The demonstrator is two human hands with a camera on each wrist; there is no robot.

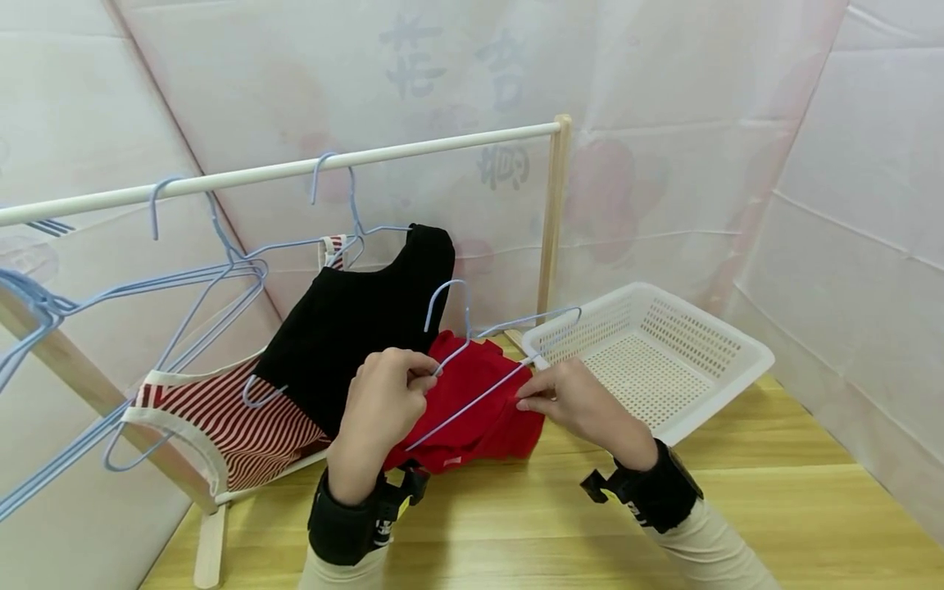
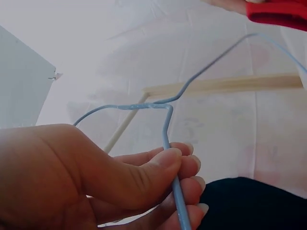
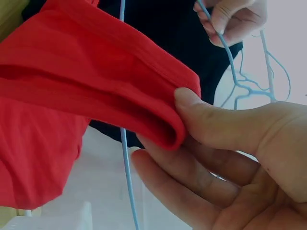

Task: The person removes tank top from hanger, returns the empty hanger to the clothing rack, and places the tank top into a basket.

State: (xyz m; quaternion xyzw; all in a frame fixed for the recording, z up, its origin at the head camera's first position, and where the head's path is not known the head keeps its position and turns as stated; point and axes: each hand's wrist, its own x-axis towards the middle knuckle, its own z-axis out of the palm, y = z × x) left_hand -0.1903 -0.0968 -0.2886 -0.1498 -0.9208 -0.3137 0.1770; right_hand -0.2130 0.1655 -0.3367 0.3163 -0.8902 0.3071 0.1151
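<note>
A light blue wire hanger (image 1: 468, 315) is held in my left hand (image 1: 387, 401), thumb and fingers pinching the wire near its neck, as the left wrist view shows close up. Its hook points up and its far arm reaches towards the basket. My right hand (image 1: 583, 401) pinches the edge of a red garment (image 3: 96, 62) between thumb and fingers. In the right wrist view, a straight length of hanger wire (image 3: 128, 177) passes behind the red cloth. The rest of the red garment (image 1: 479, 401) lies bunched on the table, partly behind the hanger and my left hand.
A clothes rail (image 1: 442, 147) with wooden posts spans the back and left. From it hang a black top (image 1: 354, 303), a red-and-white striped top (image 1: 251, 418) and several bare blue hangers (image 1: 177, 283). A white plastic basket (image 1: 752, 360) stands on the wooden table (image 1: 774, 508) at right.
</note>
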